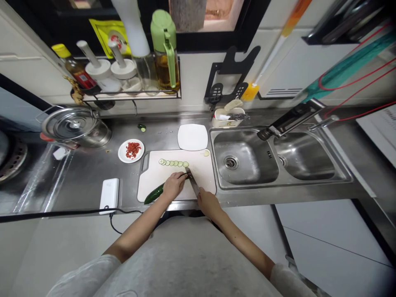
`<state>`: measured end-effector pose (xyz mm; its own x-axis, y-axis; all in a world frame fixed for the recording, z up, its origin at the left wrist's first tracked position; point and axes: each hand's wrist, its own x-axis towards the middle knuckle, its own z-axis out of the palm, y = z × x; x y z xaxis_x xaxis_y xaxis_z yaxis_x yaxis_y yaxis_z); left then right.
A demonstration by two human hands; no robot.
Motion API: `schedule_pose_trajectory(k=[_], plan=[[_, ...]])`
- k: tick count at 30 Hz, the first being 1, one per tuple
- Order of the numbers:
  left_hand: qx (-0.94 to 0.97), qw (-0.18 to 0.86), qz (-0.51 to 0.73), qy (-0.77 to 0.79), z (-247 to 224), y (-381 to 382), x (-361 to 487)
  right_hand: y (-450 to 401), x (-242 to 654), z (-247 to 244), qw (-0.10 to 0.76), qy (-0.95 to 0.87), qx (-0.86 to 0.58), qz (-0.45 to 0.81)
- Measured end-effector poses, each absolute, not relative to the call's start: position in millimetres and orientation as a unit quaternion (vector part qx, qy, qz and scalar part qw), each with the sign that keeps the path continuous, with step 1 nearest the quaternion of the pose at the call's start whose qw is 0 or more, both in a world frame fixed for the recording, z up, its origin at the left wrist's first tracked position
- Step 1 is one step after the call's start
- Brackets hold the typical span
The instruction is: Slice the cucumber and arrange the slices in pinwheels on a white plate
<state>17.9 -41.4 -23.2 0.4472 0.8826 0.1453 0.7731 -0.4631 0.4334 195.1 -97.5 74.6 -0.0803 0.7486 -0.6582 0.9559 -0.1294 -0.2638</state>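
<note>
My left hand (173,185) is closed over a dark green cucumber (154,194), which lies slantwise on a white cutting board (201,189). In my right hand (208,202) is a knife (193,181), its blade angled up and left against the cucumber's cut end by my left fingertips. A row of several cucumber slices (173,163) lies on the board just beyond the blade. One more pale slice (205,153) sits near the board's far right corner. My left hand hides the middle of the cucumber.
Behind the board stands a white square plate (192,137). A round plate (121,153) of chopped red pieces and a cucumber end (141,128) lie to the left. A white power bank (109,194) with a cable rests near the counter edge. The double sink (247,185) is at right.
</note>
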Motion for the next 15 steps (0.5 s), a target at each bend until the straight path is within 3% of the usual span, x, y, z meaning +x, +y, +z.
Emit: schedule_pose_trajectory(k=[15], plan=[[0.838, 0.143, 0.181, 0.494, -25.6, -41.0, 17.6, -98.8, 196.0, 71.5, 0.143, 0.646, 0.656, -0.364]])
